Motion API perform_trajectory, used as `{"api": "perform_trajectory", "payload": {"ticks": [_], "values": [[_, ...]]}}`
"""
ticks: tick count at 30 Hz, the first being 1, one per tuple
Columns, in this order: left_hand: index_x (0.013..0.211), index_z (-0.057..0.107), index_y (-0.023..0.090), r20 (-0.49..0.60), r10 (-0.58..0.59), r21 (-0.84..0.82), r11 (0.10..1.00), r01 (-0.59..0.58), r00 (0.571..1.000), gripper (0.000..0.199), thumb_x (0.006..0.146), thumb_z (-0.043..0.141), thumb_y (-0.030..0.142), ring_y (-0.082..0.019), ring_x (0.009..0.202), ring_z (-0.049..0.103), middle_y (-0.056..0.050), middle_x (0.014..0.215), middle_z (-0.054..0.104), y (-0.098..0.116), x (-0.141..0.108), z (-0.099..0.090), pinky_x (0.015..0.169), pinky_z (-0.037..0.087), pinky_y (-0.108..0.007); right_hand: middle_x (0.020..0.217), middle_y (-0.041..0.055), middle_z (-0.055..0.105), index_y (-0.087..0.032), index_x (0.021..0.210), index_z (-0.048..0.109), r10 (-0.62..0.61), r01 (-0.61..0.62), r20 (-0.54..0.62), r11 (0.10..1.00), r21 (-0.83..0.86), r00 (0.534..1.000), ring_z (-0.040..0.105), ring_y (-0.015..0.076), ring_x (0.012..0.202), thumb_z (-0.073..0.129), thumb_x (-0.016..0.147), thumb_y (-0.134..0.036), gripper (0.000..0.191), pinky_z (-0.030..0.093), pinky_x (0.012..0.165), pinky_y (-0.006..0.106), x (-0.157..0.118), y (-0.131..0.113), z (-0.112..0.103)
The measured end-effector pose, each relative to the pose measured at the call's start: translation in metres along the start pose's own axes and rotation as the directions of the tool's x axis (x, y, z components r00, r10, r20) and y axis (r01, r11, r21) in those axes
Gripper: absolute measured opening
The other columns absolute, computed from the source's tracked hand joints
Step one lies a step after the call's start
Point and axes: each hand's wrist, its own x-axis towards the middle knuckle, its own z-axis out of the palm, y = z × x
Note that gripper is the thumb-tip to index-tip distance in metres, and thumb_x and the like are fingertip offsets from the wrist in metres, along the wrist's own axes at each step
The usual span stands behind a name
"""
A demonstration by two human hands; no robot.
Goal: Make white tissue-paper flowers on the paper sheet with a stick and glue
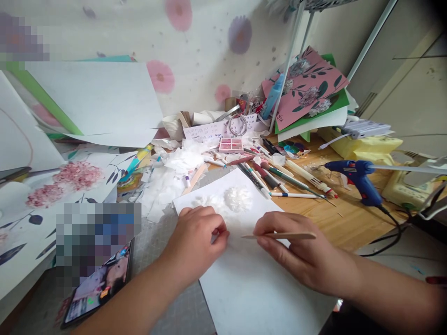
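My right hand [296, 249] pinches a flat wooden craft stick [295, 236], its narrow tip pointing left over a white paper sheet [258, 293]. Left of the tip, my left hand [199, 239] is closed low over the same sheet, thumb and index finger pressed together. Whatever those fingers hold, if anything, I cannot make out. Just beyond my hands, a round, ruffled white paper flower head [238, 199] rests on the sheet. A second white ruffled clump [210, 202] lies beside it, partly hidden behind my left hand.
Pens and brushes [268, 179] lie scattered beyond the sheet. A blue glue gun [359, 179] with a cord stands at right. White tissue scraps [164, 177] pile up at left. A phone [101, 284] lies near my left forearm, and a paper cup [172, 126] stands behind.
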Motion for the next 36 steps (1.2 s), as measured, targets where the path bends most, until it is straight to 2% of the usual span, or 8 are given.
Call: {"api": "perform_trajectory", "payload": {"ticks": [4,8,13,20,27,29,33,36], "values": [[0.064,0.059,0.019,-0.013,0.005,-0.05,0.999,-0.005,1.0,0.013,0.075,0.057,0.015,-0.016,0.073,0.053,0.003,0.067,0.058,0.0,0.0,0.001,0.071,0.032,-0.033,0.075,0.005,0.061,-0.014,0.091,0.059,-0.116,0.12,0.034,0.98,-0.158,0.993,0.054,0.0134,0.066,0.048,0.089,-0.014,0.011,0.042,0.06,0.025,-0.001,0.009,0.013],[0.07,0.065,0.023,0.006,0.046,-0.128,0.991,-0.044,0.999,0.015,0.076,0.055,0.013,-0.015,0.073,0.054,0.003,0.068,0.059,-0.001,-0.002,-0.001,0.073,0.034,-0.033,0.078,0.009,0.064,-0.012,0.1,0.062,-0.165,0.186,0.117,0.962,-0.199,0.979,0.058,0.017,0.071,0.046,0.088,-0.011,0.02,0.045,0.061,0.027,0.001,0.015,0.016],[0.077,0.07,0.028,0.04,0.091,-0.075,0.993,-0.088,0.995,0.027,0.076,0.051,0.009,-0.016,0.074,0.054,0.003,0.068,0.058,-0.004,-0.004,-0.002,0.073,0.032,-0.034,0.078,0.0097,0.064,-0.012,0.097,0.064,-0.135,0.146,0.074,0.976,-0.164,0.988,0.059,0.0167,0.069,0.047,0.087,-0.011,0.02,0.046,0.059,0.027,0.001,0.017,0.016],[0.071,0.069,0.027,0.085,0.103,0.018,0.994,-0.105,0.991,0.023,0.075,0.052,0.012,-0.016,0.071,0.05,0.003,0.064,0.055,-0.003,-0.004,-0.003,0.071,0.029,-0.034,0.077,0.0044,0.065,-0.017,0.095,0.067,0.041,-0.037,-0.065,0.997,0.07,0.997,0.06,0.0123,0.069,0.053,0.087,-0.016,0.016,0.046,0.062,0.023,0.003,0.027,0.028],[0.069,0.068,0.026,0.07,0.105,0.04,0.993,-0.108,0.992,0.02,0.074,0.054,0.013,-0.016,0.07,0.049,0.002,0.065,0.056,-0.003,-0.003,-0.005,0.07,0.028,-0.034,0.065,0.0009,0.063,-0.017,0.078,0.065,0.361,-0.319,-0.105,0.903,0.287,0.927,0.057,0.0123,0.059,0.057,0.082,-0.025,0.012,0.044,0.052,0.022,0.008,0.025,0.019],[0.067,0.066,0.024,0.048,0.129,0.019,0.991,-0.13,0.991,0.018,0.073,0.054,0.012,-0.015,0.069,0.049,0.002,0.064,0.056,-0.002,-0.004,-0.005,0.07,0.028,-0.033,0.065,0.0008,0.063,-0.018,0.077,0.064,0.313,-0.27,-0.112,0.918,0.291,0.943,0.058,0.0122,0.06,0.056,0.083,-0.024,0.012,0.044,0.053,0.022,0.007,0.019,0.012],[0.069,0.061,0.021,-0.038,0.169,-0.02,0.985,-0.17,0.985,0.01,0.072,0.054,0.013,-0.015,0.069,0.05,0.002,0.065,0.056,0.0,-0.005,-0.005,0.07,0.03,-0.033,0.073,0.0028,0.064,-0.017,0.085,0.065,0.054,-0.034,-0.094,0.979,0.203,0.994,0.059,0.0119,0.066,0.055,0.084,-0.017,0.01,0.046,0.061,0.023,0.005,0.014,0.01],[0.077,0.062,0.022,-0.043,0.164,0.001,0.986,-0.164,0.986,0.01,0.073,0.057,0.014,-0.016,0.069,0.05,0.002,0.067,0.057,-0.001,-0.005,-0.006,0.071,0.03,-0.034,0.075,0.0028,0.063,-0.017,0.089,0.066,0.008,0.004,-0.076,0.988,0.153,0.997,0.059,0.0112,0.067,0.056,0.085,-0.015,0.011,0.045,0.061,0.022,0.004,0.019,0.017]]}}
